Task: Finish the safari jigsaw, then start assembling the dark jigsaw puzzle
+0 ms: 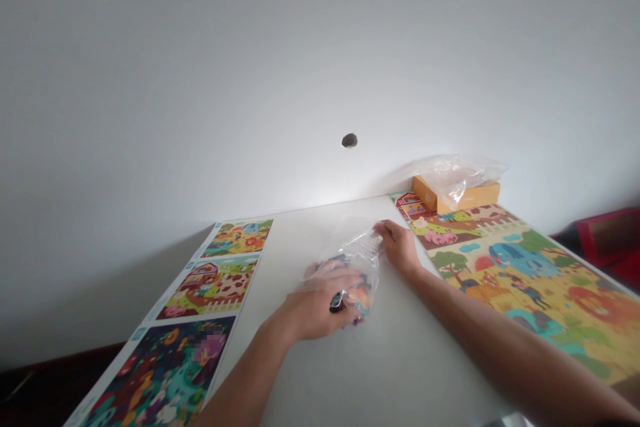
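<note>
A clear plastic bag (361,260) holding several colourful puzzle pieces lies in the middle of the white table (400,360). My left hand (320,303) is inside or under the bag's near end, fingers curled around the pieces. My right hand (399,245) pinches the bag's far edge, fingers closed on the plastic.
Along the table's left edge lies a reference sheet (200,320) with three printed pictures. Assembled colourful puzzles (525,273) cover the right side. An orange box (465,197) under another clear bag (457,173) sits at the far right corner by the white wall.
</note>
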{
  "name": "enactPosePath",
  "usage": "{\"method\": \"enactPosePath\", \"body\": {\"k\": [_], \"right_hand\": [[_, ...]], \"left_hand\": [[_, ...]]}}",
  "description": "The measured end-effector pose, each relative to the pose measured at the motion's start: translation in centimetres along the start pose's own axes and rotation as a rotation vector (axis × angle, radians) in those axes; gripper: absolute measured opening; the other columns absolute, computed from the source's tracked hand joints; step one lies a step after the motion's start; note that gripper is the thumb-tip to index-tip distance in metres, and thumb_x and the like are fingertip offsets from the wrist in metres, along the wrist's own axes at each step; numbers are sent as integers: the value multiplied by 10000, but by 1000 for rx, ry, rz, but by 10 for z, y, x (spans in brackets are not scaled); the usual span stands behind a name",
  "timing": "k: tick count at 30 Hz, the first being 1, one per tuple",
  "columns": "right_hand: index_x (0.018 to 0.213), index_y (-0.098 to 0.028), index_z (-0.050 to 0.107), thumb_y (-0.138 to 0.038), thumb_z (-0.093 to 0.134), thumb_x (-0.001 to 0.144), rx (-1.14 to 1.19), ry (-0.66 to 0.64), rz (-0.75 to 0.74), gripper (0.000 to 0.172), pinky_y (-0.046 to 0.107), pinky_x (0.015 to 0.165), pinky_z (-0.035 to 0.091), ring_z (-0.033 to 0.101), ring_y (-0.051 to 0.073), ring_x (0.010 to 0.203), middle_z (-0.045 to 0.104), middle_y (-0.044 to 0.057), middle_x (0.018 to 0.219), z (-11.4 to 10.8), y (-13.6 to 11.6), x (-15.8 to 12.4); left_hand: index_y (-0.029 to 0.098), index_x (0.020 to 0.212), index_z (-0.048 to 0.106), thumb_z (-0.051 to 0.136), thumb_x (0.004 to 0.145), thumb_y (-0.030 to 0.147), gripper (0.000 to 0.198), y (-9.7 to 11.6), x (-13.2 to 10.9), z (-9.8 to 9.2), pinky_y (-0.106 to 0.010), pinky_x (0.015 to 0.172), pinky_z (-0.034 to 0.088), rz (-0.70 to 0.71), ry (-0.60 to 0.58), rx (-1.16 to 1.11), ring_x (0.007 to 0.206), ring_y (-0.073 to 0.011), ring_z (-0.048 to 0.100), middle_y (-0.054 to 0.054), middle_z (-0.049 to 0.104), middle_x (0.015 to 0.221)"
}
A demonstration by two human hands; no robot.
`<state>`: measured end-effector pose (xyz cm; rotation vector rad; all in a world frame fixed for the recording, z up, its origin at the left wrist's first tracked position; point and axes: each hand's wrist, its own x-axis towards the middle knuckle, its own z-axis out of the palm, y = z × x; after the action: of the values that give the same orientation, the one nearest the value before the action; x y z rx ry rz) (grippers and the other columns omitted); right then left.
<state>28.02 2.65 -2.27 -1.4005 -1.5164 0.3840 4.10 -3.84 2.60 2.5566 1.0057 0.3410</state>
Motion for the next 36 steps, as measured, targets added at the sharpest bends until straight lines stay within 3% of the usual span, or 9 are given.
{"method": "enactPosePath", "body": {"k": [6,11,16,22,28,32,36], "right_hand": [[745,-201,639,-464,461,944,-13,100,50,375,254,561,388,556,162,557,605,10,581,-4,10,7],[744,-213,602,-493,450,960,82,-3,-5,385,240,540,398,564,152,515,575,-13,530,-6,0,5],[731,-221,572,-502,451,966,140,-62,-7,386,234,523,389,561,146,490,553,-27,510,-7,-8,1],[744,-206,596,-454,468,930,65,89,52,336,255,571,372,532,157,557,562,-7,570,-5,10,9],[732,-186,608,-408,453,909,-29,277,121,323,278,604,356,489,167,604,615,33,653,-13,16,16],[731,-182,614,-415,456,912,-14,293,106,335,276,607,360,486,164,609,609,32,654,-13,12,15],[760,-189,617,-454,464,925,80,204,56,348,256,577,352,487,147,568,539,-13,586,-6,5,9]], "left_hand": [[336,1255,676,677,842,361,413,-2,-1,2,-442,1169,362,18,14,-2,1339,-260,520,10,633,1399],[374,1224,702,732,799,380,426,-1,-2,-1,-561,1172,326,-5,17,83,1404,-356,435,-29,509,1516],[357,1420,554,756,772,449,685,-3,-1,-1,-597,1138,363,-39,-33,101,1419,-391,412,-108,478,1533],[318,1361,612,697,823,424,555,-1,-3,-3,-486,1146,399,-39,-16,59,1365,-326,490,-79,503,1511],[306,1361,619,704,806,490,590,-2,-3,-2,-436,1150,404,-1,0,33,1323,-296,501,-83,557,1405],[289,1418,567,701,803,479,657,0,-3,-2,-447,1148,403,-33,-18,33,1314,-304,498,-97,556,1387],[287,1500,463,684,808,499,757,2,-3,-3,-542,1202,293,-64,-76,75,1426,-367,391,-92,432,1564]]}}
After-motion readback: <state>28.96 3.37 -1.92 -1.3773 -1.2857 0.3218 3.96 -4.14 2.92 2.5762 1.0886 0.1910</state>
